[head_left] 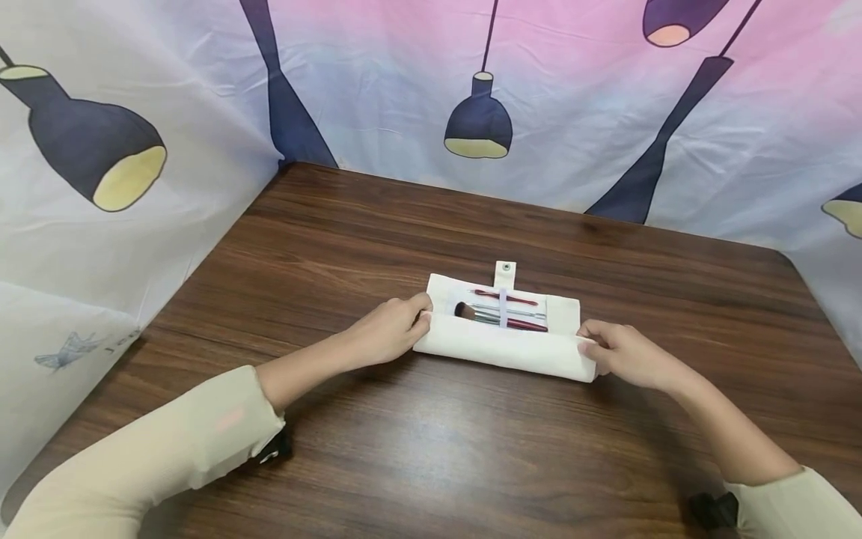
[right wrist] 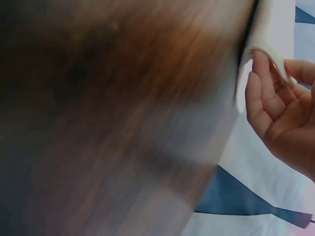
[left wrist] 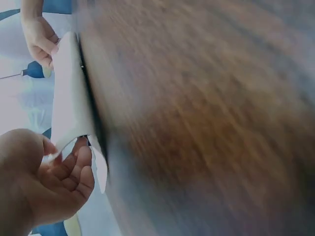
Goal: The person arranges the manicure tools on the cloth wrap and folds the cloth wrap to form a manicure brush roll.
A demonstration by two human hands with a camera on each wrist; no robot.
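Observation:
A white fabric tool pouch (head_left: 501, 352) lies on the table with its near edge folded over toward the middle. Inside, a pale strap (head_left: 503, 308) crosses a makeup brush (head_left: 465, 311), a slim red tool (head_left: 512, 297) and a silver tool (head_left: 518, 311). A snap tab (head_left: 506, 274) sticks out from the far edge. My left hand (head_left: 393, 329) pinches the left end of the fold between thumb and fingers. At the opposite end my right hand (head_left: 622, 352) pinches the fold the same way. Both wrist views show the fabric (left wrist: 74, 98) curved over the fingertips.
The pouch rests on a dark wooden table (head_left: 337, 247). Behind and to the left hangs a cloth backdrop (head_left: 377, 90) printed with lamps. A dark wrist strap (head_left: 274, 445) shows by the left sleeve, and another (head_left: 714, 510) by the right.

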